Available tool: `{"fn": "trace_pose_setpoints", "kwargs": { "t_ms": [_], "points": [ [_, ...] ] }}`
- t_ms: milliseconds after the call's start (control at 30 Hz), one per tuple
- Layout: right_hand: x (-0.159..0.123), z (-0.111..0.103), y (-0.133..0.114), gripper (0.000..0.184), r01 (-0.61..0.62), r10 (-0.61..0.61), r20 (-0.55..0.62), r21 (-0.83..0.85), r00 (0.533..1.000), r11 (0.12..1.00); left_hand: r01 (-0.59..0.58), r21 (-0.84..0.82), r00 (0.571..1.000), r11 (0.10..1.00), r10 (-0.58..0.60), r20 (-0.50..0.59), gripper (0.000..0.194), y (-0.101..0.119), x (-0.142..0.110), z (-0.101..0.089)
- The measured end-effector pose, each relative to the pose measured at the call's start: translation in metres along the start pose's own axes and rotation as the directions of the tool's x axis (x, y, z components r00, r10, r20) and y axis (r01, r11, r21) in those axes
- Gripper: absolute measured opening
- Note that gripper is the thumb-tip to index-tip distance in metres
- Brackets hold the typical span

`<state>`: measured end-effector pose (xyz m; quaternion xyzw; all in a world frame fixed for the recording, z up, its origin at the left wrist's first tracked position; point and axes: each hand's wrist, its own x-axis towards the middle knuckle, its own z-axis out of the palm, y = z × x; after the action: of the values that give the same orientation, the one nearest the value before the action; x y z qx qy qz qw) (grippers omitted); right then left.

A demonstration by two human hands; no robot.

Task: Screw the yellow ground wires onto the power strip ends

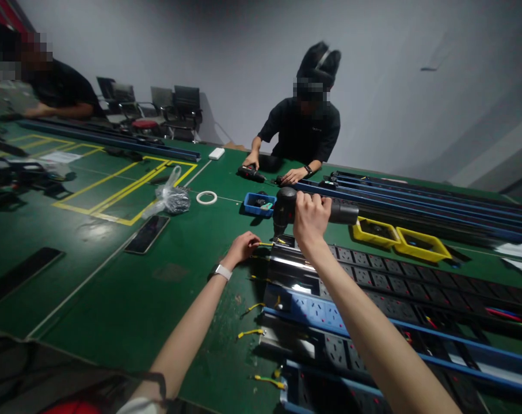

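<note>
My right hand (312, 217) is wrapped round a black cordless screwdriver (285, 204), whose bit points down at the near end of a power strip (379, 263). At that same end, my left hand (244, 246) pinches a short yellow-green wire (266, 244) between thumb and fingers. A pale watch sits on my left wrist. Several power strips with black and blue housings lie side by side below, each with a similar wire (256, 307) sticking out at its end. The contact between bit and screw is too small to make out.
A blue bin (259, 204) of small parts and two yellow bins (421, 244) stand beyond the strips. Left lie a phone (147, 234), a plastic bag (173, 197) and a white ring (206, 198). Across the green table a co-worker (306, 126) handles another power driver (251, 173).
</note>
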<state>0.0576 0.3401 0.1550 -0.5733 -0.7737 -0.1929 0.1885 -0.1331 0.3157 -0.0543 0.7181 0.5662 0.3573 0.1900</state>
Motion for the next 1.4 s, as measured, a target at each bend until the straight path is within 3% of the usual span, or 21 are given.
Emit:
{"fn": "trace_pose_setpoints", "kwargs": {
  "t_ms": [333, 500, 1100, 1400],
  "points": [
    [0.001, -0.004, -0.006, 0.03, 0.013, -0.013, 0.024, 0.004, 1.0, 1.0, -0.043, -0.008, 0.999, 0.999, 0.043, -0.002, 0.031, -0.003, 0.0, -0.001],
    [0.004, -0.003, -0.004, 0.029, 0.034, -0.034, 0.02, 0.012, 0.999, 0.999, -0.01, -0.023, 1.0, 1.0, 0.01, 0.011, 0.029, -0.002, 0.0, 0.001],
    [0.0, 0.0, 0.01, 0.032, -0.073, 0.075, 0.052, -0.043, 0.996, 0.996, 0.07, -0.017, 0.997, 0.997, -0.069, 0.038, 0.046, 0.008, 0.001, -0.005],
    [0.001, 0.007, 0.024, 0.026, -0.104, 0.111, 0.058, -0.102, 0.992, 0.989, 0.13, -0.01, 0.991, 0.991, -0.13, 0.044, 0.027, 0.015, 0.003, -0.008]
  ]
}}
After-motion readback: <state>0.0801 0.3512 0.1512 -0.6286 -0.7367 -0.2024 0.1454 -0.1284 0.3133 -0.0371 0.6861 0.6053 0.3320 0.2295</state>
